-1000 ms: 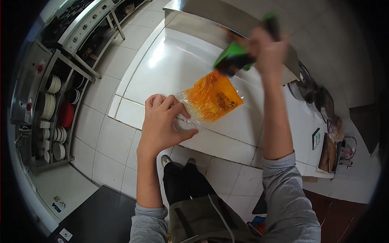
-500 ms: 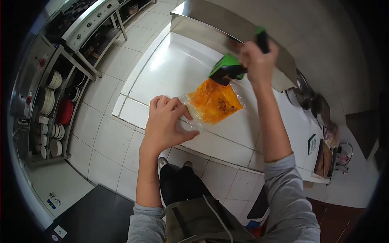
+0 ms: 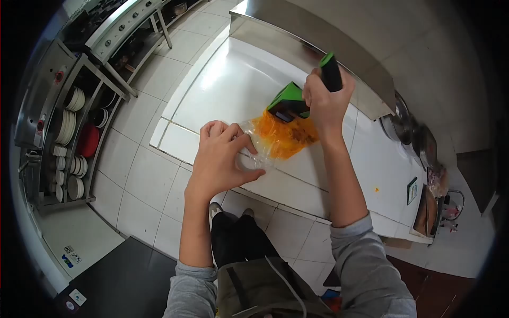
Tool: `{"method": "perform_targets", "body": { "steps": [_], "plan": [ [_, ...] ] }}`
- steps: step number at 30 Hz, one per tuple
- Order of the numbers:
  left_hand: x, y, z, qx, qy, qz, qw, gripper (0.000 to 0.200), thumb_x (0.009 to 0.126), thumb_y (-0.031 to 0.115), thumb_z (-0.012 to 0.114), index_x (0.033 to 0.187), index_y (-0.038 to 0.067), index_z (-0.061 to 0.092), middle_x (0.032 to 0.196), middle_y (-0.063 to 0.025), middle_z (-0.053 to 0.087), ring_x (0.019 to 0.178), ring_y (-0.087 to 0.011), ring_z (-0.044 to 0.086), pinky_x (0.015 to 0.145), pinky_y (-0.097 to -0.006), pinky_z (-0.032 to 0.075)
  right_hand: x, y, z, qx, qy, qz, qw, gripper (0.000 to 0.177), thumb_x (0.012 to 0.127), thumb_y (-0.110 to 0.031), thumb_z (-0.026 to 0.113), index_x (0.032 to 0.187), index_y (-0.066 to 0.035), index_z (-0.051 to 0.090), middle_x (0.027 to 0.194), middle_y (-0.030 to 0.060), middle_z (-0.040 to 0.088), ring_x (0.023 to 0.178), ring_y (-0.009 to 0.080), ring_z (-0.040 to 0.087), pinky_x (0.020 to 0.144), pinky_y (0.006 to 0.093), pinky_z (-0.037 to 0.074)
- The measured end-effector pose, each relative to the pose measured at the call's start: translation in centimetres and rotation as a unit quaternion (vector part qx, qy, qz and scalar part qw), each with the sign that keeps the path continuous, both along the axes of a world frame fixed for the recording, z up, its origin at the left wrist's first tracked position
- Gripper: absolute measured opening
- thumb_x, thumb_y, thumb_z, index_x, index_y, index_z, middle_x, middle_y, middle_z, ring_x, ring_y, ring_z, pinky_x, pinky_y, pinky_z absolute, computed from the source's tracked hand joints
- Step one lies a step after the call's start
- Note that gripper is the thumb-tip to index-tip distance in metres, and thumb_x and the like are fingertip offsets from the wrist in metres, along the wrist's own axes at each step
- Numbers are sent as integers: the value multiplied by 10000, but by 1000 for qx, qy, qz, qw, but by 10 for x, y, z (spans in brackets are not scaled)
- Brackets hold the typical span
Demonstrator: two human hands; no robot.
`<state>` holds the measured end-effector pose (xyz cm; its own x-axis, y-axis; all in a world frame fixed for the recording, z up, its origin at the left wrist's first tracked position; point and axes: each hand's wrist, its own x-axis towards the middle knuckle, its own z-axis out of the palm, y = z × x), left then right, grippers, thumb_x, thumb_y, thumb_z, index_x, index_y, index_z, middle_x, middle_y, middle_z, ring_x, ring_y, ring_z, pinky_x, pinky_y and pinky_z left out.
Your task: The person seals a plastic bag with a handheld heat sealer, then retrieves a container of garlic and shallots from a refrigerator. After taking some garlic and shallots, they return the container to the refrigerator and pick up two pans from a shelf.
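My right hand (image 3: 327,100) is wrapped round the handle of a green and black tool (image 3: 290,103). The tool's wide head rests over the upper left part of a clear plastic bag (image 3: 286,140) with orange contents, which lies on the white tiled counter (image 3: 222,90). On the left, my left hand (image 3: 225,159) is at the bag's loose clear end, thumb and fingers curved with a gap between them. Whether its fingertips pinch the plastic is hard to make out.
Pans (image 3: 411,130) and a small green-edged packet (image 3: 412,191) are at the right of the counter. A steel ledge (image 3: 313,47) runs along the back. Shelves of plates (image 3: 66,127) and a stove (image 3: 122,26) stand at the left.
The tool has moved slightly down and left over the bag with my right hand, and its handle now stands lower. My left hand keeps its curved shape beside the bag.
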<state>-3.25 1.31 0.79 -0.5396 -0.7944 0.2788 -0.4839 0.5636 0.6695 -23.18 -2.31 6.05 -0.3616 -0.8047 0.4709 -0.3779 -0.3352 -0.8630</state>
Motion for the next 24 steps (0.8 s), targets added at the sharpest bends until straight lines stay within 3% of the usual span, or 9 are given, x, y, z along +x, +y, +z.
{"method": "perform_targets", "body": {
  "steps": [3, 4, 8, 10, 11, 13, 15, 19, 24],
  "plan": [
    [1, 4, 1, -2, 3, 2, 1000, 324, 473, 248, 795, 697, 125, 595, 774, -20, 483, 813, -220, 462, 947, -389, 297, -5, -5, 6, 35, -17, 25, 999, 119, 634, -51, 550, 670, 28, 469, 568, 8, 417, 550, 104, 382, 509, 255, 341],
    [1, 1, 2, -7, 7, 5, 1000, 325, 476, 255, 799, 700, 132, 600, 775, -20, 486, 812, -219, 463, 927, -383, 307, -13, -1, 6, 1, 41, 5, 999, 124, 640, -48, 549, 681, 35, 467, 567, 11, 412, 551, 102, 377, 509, 266, 347],
    [1, 1, -1, -42, 23, 57, 997, 315, 533, 292, 790, 779, 164, 641, 799, -23, 499, 832, -227, 462, 885, -378, 322, -27, 50, 12, -19, -65, -151, 986, 143, 674, -14, 561, 646, 11, 422, 545, 4, 412, 491, 89, 397, 458, 250, 345],
    [-3, 2, -8, -120, 7, 135, 984, 335, 632, 280, 743, 944, 192, 658, 870, -33, 507, 859, -240, 456, 866, -379, 333, -14, 68, -2, -63, 79, -220, 970, 174, 704, -61, 648, 692, 8, 490, 576, 75, 506, 525, 130, 486, 511, 281, 425],
    [-3, 1, -13, -119, 4, 137, 983, 372, 670, 250, 716, 1029, 194, 635, 912, -48, 509, 864, -247, 456, 853, -380, 344, -8, 81, -4, 8, 152, -217, 964, 177, 694, -71, 678, 743, 6, 526, 626, 121, 548, 549, 172, 540, 547, 291, 450],
    [0, 2, -6, -100, 51, 141, 984, 383, 685, 230, 705, 1051, 160, 619, 932, -61, 514, 881, -258, 464, 841, -378, 359, 8, 83, -20, -7, 246, -139, 959, 227, 674, -110, 714, 795, -16, 546, 717, 151, 567, 648, 315, 569, 587, 365, 468],
    [12, 10, -6, -38, 177, 145, 973, 337, 714, 178, 679, 1038, 113, 614, 952, -82, 524, 904, -271, 483, 823, -369, 387, 30, 87, -15, 67, 368, -30, 927, 271, 688, -156, 674, 869, -12, 532, 836, 172, 548, 818, 365, 518, 791, 430, 402],
    [78, 57, -55, 33, 230, 211, 950, 299, 743, 121, 644, 1040, 113, 606, 942, -125, 545, 952, -312, 517, 858, -408, 404, 58, 67, -40, 133, 469, 15, 873, 368, 728, -217, 597, 999, 7, 490, 1014, 195, 492, 1005, 363, 432, 929, 510, 268],
    [239, 93, -124, 174, 73, 221, 957, 424, 718, 218, 647, 1115, 100, 556, 1031, -141, 546, 966, -308, 534, 856, -400, 426, 100, 36, -35, 215, 437, -103, 867, 435, 683, -143, 589, 1069, 11, 460, 1109, 233, 437, 1084, 405, 353, 944, 534, 224]
  ]
}}
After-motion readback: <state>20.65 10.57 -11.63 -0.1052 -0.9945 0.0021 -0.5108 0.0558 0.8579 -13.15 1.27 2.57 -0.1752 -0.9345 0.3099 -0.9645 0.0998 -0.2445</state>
